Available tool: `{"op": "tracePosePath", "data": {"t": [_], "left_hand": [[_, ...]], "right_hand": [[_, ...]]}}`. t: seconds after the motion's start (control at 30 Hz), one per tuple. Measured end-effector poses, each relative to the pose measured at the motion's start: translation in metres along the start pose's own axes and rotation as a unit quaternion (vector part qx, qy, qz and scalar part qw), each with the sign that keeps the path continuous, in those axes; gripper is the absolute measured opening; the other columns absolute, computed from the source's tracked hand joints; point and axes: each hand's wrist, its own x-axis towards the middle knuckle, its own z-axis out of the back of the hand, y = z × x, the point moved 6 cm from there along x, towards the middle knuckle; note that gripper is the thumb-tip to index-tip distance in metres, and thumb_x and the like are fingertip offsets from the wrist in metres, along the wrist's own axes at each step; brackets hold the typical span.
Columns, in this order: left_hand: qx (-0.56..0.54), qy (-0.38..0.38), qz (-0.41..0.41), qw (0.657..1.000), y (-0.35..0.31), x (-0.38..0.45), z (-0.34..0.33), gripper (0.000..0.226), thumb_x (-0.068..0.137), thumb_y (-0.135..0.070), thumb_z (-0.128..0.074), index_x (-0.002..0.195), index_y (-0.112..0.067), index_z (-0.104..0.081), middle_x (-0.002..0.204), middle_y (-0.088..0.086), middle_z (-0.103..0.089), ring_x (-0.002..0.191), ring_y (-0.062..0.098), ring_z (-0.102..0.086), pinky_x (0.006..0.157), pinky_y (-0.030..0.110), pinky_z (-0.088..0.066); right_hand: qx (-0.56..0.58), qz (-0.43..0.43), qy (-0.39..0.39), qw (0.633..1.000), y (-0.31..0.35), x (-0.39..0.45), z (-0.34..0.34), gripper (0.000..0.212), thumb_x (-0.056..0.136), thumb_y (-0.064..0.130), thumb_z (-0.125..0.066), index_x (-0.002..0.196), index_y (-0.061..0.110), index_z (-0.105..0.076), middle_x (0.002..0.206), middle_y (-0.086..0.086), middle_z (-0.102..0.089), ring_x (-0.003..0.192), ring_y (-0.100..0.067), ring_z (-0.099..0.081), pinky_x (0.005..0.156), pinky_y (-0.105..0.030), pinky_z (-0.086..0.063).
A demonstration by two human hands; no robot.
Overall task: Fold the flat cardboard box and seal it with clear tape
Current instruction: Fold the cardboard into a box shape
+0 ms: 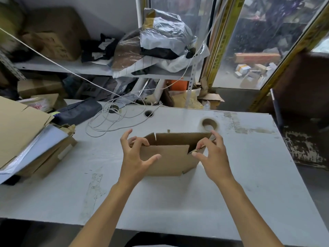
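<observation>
In the head view, the cardboard box [167, 157] is seen half opened near the middle of the counter [178, 202]. Its left side is touched by the spread fingers of the left hand [135, 155], and a right flap is pinched by the right hand [211, 154]. The clear tape [210, 124] lies toward the far right edge. The box could be squashed flat again, or a flap torn, if it is pushed unevenly.

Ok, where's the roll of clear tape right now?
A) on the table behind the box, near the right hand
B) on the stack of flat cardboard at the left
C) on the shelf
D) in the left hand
A: the roll of clear tape lies on the table just beyond the cardboard box, by the right hand; neither hand holds it.
</observation>
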Motion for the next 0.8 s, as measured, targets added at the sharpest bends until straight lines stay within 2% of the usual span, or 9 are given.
{"op": "tracePosePath", "data": {"t": [0.1, 0.13, 0.27, 0.37, 0.43, 0.5, 0.63, 0.7, 0.8], "left_hand": [[0.003, 0.037, -0.018, 0.999, -0.005, 0.006, -0.005, 0.039, 0.067, -0.031, -0.091, 0.085, -0.027, -0.057, 0.151, -0.006, -0.021, 0.134, 0.021, -0.035, 0.103, 0.026, -0.036], [-0.003, 0.042, -0.011, 0.999, -0.005, 0.007, -0.005, 0.038, 0.066, -0.034, -0.091, 0.082, -0.029, -0.057, 0.151, -0.006, -0.023, 0.133, 0.021, -0.035, 0.103, 0.03, -0.036], [-0.037, 0.035, 0.007, 0.999, -0.001, 0.017, -0.002, 0.035, 0.063, -0.05, -0.084, 0.07, -0.031, -0.055, 0.144, -0.008, -0.032, 0.13, 0.017, -0.038, 0.099, 0.019, -0.034], [-0.035, 0.046, 0.023, 0.998, 0.001, 0.028, -0.001, 0.033, 0.069, -0.037, -0.088, 0.065, -0.026, -0.057, 0.137, -0.006, -0.041, 0.13, 0.015, -0.042, 0.098, 0.018, -0.035], [-0.024, 0.053, 0.03, 0.998, 0.003, 0.033, 0.001, 0.027, 0.072, -0.029, -0.087, 0.067, -0.022, -0.061, 0.133, -0.006, -0.047, 0.126, 0.005, -0.044, 0.1, 0.019, -0.037], [-0.009, 0.058, 0.027, 0.998, 0.005, 0.036, 0.003, 0.022, 0.073, -0.029, -0.087, 0.069, -0.023, -0.066, 0.133, -0.005, -0.05, 0.125, 0.003, -0.045, 0.103, 0.022, -0.039], [0.038, 0.087, 0.019, 0.995, 0.007, 0.038, 0.003, 0.016, 0.074, -0.035, -0.085, 0.079, -0.026, -0.073, 0.144, -0.005, -0.047, 0.136, 0.014, -0.041, 0.107, 0.032, -0.04], [0.031, 0.103, 0.026, 0.994, 0.006, 0.039, 0.002, 0.015, 0.074, -0.035, -0.085, 0.082, -0.028, -0.075, 0.145, -0.007, -0.044, 0.137, 0.014, -0.041, 0.11, 0.034, -0.04], [0.021, 0.141, 0.031, 0.989, 0.002, 0.038, -0.002, 0.022, 0.075, -0.037, -0.083, 0.094, -0.037, -0.074, 0.156, -0.004, -0.034, 0.145, 0.015, -0.032, 0.116, 0.041, -0.036]], "right_hand": [[-0.055, 0.007, 0.024, 0.998, 0.002, 0.006, 0.005, 0.024, 0.081, 0.027, -0.079, 0.098, 0.032, -0.063, 0.158, 0.0, -0.025, 0.138, -0.026, -0.03, 0.106, -0.036, -0.034], [-0.062, 0.005, 0.026, 0.998, 0.001, 0.007, 0.004, 0.027, 0.08, 0.028, -0.08, 0.102, 0.031, -0.064, 0.157, 0.0, -0.026, 0.138, -0.025, -0.03, 0.108, -0.037, -0.034], [-0.025, 0.019, 0.053, 0.998, 0.001, 0.007, -0.002, 0.037, 0.077, 0.025, -0.083, 0.107, 0.035, -0.064, 0.155, 0.003, -0.028, 0.139, -0.02, -0.028, 0.106, -0.03, -0.029], [0.007, 0.017, 0.089, 0.996, 0.001, 0.009, -0.006, 0.053, 0.078, 0.024, -0.081, 0.116, 0.047, -0.053, 0.156, 0.005, -0.026, 0.14, -0.02, -0.032, 0.111, -0.039, -0.039], [0.01, 0.005, 0.105, 0.994, 0.001, 0.012, -0.009, 0.059, 0.082, 0.026, -0.078, 0.124, 0.053, -0.046, 0.16, 0.006, -0.022, 0.142, -0.021, -0.033, 0.112, -0.044, -0.039], [0.021, 0.001, 0.119, 0.993, 0.0, 0.015, -0.012, 0.065, 0.086, 0.025, -0.075, 0.135, 0.053, -0.042, 0.164, 0.008, -0.015, 0.145, -0.021, -0.031, 0.114, -0.043, -0.037], [0.059, -0.004, 0.171, 0.984, 0.003, 0.019, -0.02, 0.079, 0.088, 0.018, -0.07, 0.145, 0.052, -0.029, 0.165, 0.015, 0.0, 0.15, -0.019, -0.02, 0.115, -0.039, -0.035], [0.066, -0.01, 0.203, 0.977, 0.006, 0.021, -0.028, 0.09, 0.084, 0.021, -0.074, 0.149, 0.052, -0.02, 0.164, 0.018, 0.01, 0.152, -0.018, -0.014, 0.114, -0.038, -0.034], [0.06, -0.022, 0.221, 0.973, 0.012, 0.023, -0.04, 0.104, 0.08, 0.028, -0.08, 0.153, 0.049, -0.01, 0.162, 0.016, 0.02, 0.152, -0.016, -0.003, 0.113, -0.034, -0.028]]}}
